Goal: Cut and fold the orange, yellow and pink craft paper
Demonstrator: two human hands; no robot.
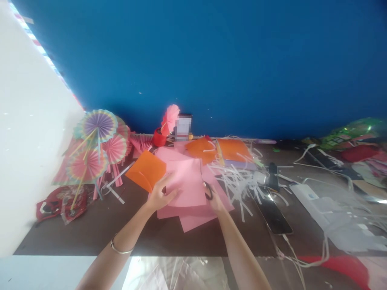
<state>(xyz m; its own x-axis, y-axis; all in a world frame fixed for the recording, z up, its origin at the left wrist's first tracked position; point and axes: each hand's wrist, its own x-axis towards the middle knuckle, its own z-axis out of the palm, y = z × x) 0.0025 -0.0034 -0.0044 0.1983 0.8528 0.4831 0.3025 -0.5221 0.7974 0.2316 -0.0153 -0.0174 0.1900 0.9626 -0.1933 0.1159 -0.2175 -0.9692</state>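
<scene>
Several pink paper sheets lie overlapping on the dark table. My left hand rests at the left side of the top pink sheet, thumb and fingers apart. Beside it, to the upper left, is an orange sheet. At the right edge of the pink paper, my right hand is closed round the dark handles of scissors. The blades are hard to make out against the paper.
Folded paper fans stand at the left. White paper strips, a phone with a cable, and clear plastic packaging lie to the right. Behind the pink sheets are a red pot and more orange paper.
</scene>
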